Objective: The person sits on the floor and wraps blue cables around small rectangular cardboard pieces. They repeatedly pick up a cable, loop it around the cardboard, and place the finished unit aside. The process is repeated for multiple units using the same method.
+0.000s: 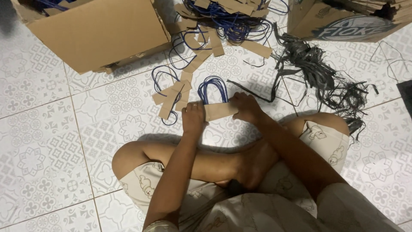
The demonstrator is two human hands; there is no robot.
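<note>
I sit cross-legged on a patterned tile floor. Both hands grip a stack of brown cardboard strips whose blue cord loops stick out away from me. My left hand clasps the stack's left end, and my right hand presses on its right end. A ring shows on a finger of the left hand. Just left of the stack lie more loose strips with blue cords.
A large open cardboard box stands at the upper left. A heap of strips and blue cords lies at the top centre. A bundle of dark grey strapping sprawls to the right, below a second box.
</note>
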